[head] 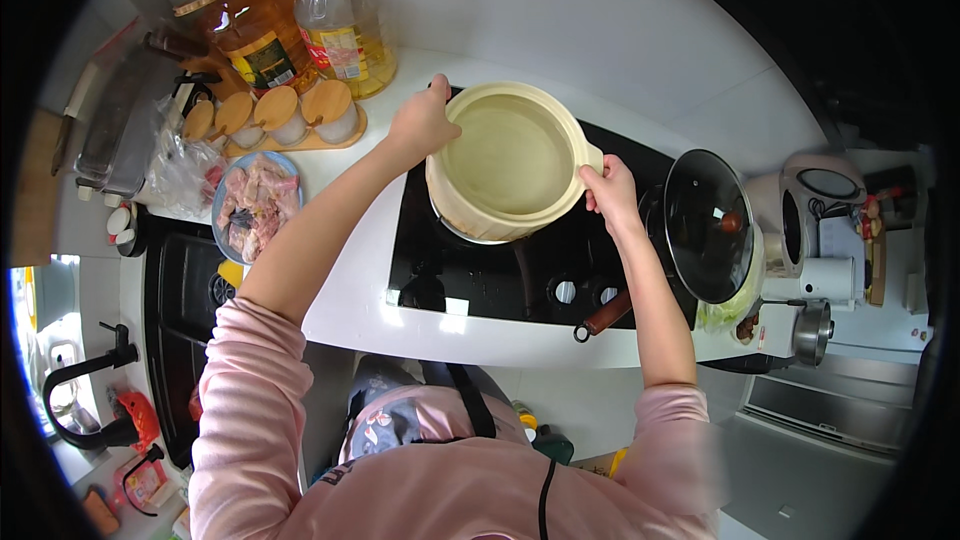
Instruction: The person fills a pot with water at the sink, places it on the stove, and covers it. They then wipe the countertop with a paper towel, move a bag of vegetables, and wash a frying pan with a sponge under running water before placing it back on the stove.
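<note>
A cream ceramic pot (517, 221), uncovered and holding clear liquid, is over the left part of the black glass cooktop (480, 285). My left hand (426, 124) grips the pot's left side, where my fingers hide the handle. On the opposite side, my right hand (613, 187) has its thumb on top of the other handle and its fingers below. A metal ring shows under the pot's lower edge; whether the pot rests fully on the burner I cannot tell. Right of my right hand, a dark glass lid (709, 225) with a wooden knob leans tilted.
A blue-rimmed plate of raw meat pieces (259, 202) lies left, beside the black sink (180, 270). Behind it are wooden-lidded jars (277, 116) and two oil bottles (349, 37). A wooden pan handle (607, 313) juts over the counter's front. A steel pot (812, 334) is far right.
</note>
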`<state>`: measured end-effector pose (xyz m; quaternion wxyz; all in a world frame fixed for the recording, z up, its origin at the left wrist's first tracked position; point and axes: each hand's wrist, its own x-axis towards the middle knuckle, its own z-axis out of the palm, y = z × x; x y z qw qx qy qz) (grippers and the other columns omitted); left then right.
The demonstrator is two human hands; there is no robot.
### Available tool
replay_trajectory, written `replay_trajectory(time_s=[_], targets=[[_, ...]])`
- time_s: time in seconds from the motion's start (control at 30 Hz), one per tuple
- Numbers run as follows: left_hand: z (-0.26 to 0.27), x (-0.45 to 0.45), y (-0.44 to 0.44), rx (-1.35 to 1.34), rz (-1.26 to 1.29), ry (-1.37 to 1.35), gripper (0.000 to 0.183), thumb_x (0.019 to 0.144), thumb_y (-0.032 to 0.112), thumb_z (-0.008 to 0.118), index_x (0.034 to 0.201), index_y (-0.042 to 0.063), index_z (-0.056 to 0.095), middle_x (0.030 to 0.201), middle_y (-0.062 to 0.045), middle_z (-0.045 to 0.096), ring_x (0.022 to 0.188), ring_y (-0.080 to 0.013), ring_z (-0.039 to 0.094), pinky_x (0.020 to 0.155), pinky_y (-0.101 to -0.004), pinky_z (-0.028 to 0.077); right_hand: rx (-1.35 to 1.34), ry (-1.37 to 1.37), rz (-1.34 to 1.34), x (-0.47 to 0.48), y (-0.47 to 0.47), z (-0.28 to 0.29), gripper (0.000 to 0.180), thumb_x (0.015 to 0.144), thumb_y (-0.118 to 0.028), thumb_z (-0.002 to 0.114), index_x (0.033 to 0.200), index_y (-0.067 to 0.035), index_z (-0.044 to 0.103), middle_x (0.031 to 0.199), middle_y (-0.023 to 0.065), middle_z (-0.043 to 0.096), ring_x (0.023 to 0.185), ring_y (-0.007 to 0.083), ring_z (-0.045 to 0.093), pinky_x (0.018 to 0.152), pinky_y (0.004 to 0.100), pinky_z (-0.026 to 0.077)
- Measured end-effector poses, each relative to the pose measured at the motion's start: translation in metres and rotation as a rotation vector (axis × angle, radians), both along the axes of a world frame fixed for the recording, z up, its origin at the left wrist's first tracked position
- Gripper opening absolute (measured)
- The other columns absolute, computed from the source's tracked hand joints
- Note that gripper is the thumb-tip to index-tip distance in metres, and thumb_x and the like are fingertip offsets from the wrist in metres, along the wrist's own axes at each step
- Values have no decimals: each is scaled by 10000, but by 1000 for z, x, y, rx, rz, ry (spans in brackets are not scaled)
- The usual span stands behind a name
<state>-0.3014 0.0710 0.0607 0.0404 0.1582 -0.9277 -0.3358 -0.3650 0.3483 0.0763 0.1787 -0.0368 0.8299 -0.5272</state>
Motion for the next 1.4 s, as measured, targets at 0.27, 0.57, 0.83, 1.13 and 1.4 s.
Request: replay_trajectory(time_s=[0.27,0.57,0.83,1.13,1.4], targets=[[-12,-13,-5,-1,-28,86,425,659,172,662,1015,39,473,768,-192,622,762,-358,617,696,-422,482,-40,29,15,-3,5,-11,244,804,-174,606,922,8,496,600,25,528,408,82,462,371,218,350],[-11,17,-13,376,171,80,600,859,527,498,1200,34,468,860,-132,645,566,-222,616,551,-326,507,836,-96,649,34,92,-62,455,864,-446,546,815,-5,651,667,67,635,588,151,588,563,293,462],[-37,150,6,686,317,296,348,922,327,486,1171,84,505,782,-61,608,513,-115,536,438,-249,422,1139,-490,878,50,71,-93,343,900,-231,466,778,38,638,732,120,651,590,203,606,569,324,500],[-63,301,89,897,390,57,259,927,210,506,1141,63,518,758,-28,576,537,-81,502,493,-229,416,1267,-426,906,66,68,-105,343,960,-225,399,926,58,589,737,91,598,525,144,545,506,287,473],[-88,398,124,1021,623,-9,250,923,199,514,1122,48,522,760,-49,588,540,-84,505,485,-232,427,1529,90,1387,73,57,-85,293,909,-236,485,905,19,629,963,211,633,933,361,600,803,439,469]])
